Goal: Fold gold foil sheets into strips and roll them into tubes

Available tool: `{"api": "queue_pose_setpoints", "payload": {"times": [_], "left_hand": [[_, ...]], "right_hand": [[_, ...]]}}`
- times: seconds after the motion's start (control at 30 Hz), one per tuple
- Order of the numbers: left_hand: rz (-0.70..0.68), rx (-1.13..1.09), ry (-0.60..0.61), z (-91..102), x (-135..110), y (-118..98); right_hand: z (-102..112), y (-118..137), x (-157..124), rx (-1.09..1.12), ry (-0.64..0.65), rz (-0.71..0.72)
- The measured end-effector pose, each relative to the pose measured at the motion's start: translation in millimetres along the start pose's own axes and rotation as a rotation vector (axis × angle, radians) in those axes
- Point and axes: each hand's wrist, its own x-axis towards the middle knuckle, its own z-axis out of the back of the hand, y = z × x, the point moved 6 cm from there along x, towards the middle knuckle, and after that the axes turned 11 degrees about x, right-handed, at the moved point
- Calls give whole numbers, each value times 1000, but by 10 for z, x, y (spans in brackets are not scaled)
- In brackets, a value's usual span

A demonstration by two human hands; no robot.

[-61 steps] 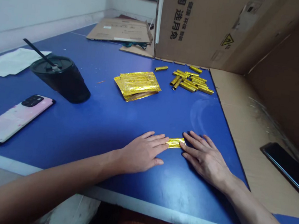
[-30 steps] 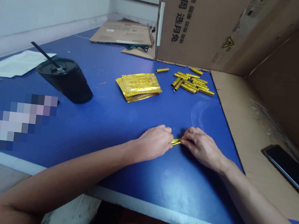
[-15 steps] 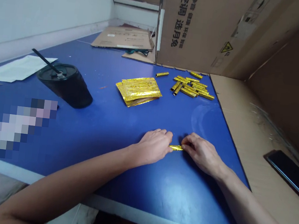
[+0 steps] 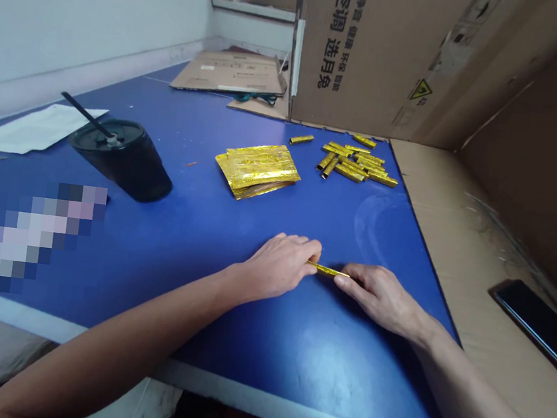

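A narrow strip of gold foil paper (image 4: 326,269), folded or rolled, spans the gap between my two hands. My left hand (image 4: 285,260) pinches its left end, the fingers curled around it. At the other end, my right hand (image 4: 379,294) grips it with the thumb in front and the fingers behind. Beyond my hands lies a stack of flat gold foil sheets (image 4: 263,167). Farther right is a loose pile of gold foil rolls (image 4: 351,167), with one separate roll (image 4: 301,140) to its left.
On the left of the blue table (image 4: 196,226) stands a dark cup (image 4: 127,165) with a straw, near white paper (image 4: 31,127). A large cardboard box (image 4: 376,59) rises behind. A phone (image 4: 541,326) lies on cardboard at right. Flattened cardboard (image 4: 231,73) sits at the back.
My right hand has shifted slightly right and turned, with its thumb now along the foil strip. More of the strip shows, tilted down to the right. The pile and stack have stayed put.
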Motion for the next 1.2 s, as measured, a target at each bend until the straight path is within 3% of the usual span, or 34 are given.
{"api": "queue_pose_setpoints", "payload": {"times": [0.13, 0.27, 0.33, 0.4, 0.5, 0.7, 0.9, 1.2], "left_hand": [[73, -279, -43, 40, 26, 83], [291, -989, -118, -61, 52, 189], [302, -1284, -114, -141, 61, 130], [253, -1436, -51, -208, 64, 18], [228, -1520, 17, -270, 44, -97], [315, -1544, -5, -276, 18, -76], [415, -1562, -166, -222, 10, 108], [411, -1537, -178, -164, 15, 249]], "right_hand": [[-27, 46, 0, 92, -31, 21], [-38, 105, -12, 264, -231, 58], [-66, 116, -22, 360, -325, 46], [-112, 138, -26, 445, -374, 46], [-170, 177, -21, 540, -393, 67], [-199, 222, -6, 537, -365, 99], [-197, 198, -5, 476, -331, 90], [-180, 163, -29, 453, -293, 101]]}}
